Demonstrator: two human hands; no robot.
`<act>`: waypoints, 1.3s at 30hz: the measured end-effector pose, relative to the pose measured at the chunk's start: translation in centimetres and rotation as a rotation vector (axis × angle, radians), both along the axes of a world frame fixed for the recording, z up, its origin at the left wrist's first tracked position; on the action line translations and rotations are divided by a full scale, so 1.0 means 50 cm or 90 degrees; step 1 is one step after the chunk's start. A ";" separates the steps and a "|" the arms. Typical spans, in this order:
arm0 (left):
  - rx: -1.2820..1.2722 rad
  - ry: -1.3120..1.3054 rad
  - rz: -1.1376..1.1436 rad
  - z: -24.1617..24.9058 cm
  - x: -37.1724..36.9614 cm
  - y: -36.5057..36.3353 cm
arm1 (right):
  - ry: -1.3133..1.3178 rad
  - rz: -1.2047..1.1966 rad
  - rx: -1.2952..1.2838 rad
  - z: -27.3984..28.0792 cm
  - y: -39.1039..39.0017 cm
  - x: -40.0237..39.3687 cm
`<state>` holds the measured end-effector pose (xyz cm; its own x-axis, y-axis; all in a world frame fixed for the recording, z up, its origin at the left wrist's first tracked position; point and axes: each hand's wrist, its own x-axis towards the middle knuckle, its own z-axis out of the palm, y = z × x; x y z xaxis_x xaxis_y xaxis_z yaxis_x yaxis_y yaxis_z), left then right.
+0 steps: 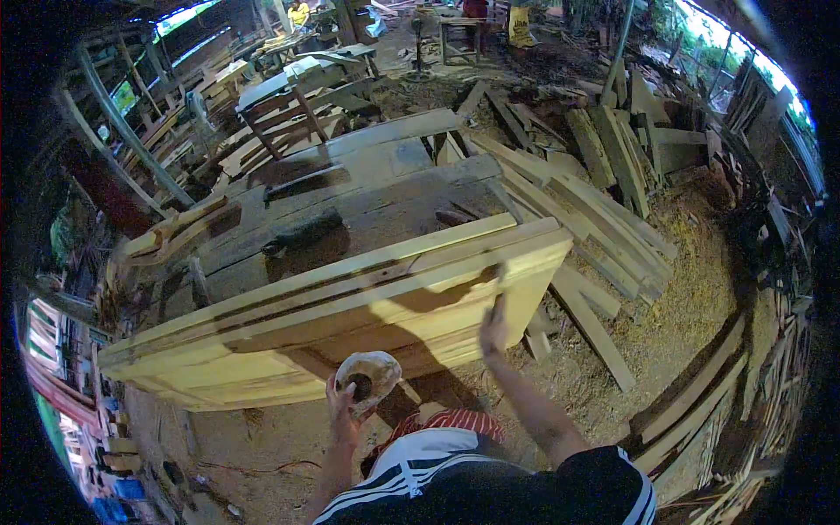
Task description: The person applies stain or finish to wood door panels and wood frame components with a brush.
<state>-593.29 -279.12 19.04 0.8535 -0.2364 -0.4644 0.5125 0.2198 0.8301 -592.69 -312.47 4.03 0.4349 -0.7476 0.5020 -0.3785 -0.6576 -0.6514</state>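
Observation:
My left hand [342,409] is wrapped round the side of a whitish, rounded bowl-like container [381,367] with a dark patch inside. It is in front of a long, pale wooden panel [455,311] standing on edge. Near the right end of that panel, my right hand [493,332] is raised with its fingers closed round a thin flat tool [500,276] pointing upward. The tool overlaps the panel's face in this view, and its exact kind is too small to make out. Shadows of my head and arms fall across the wood.
Behind the panel is a plank workbench [385,188] bearing a dark cylindrical object [306,234]. Loose boards [604,232] lie to the right over sawdust-covered ground. More timber [713,394] is stacked at lower right. A person in yellow [298,15] is far back.

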 end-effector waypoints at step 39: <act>0.021 0.019 0.004 0.010 -0.011 -0.042 | 0.130 0.338 0.368 0.090 0.152 -0.033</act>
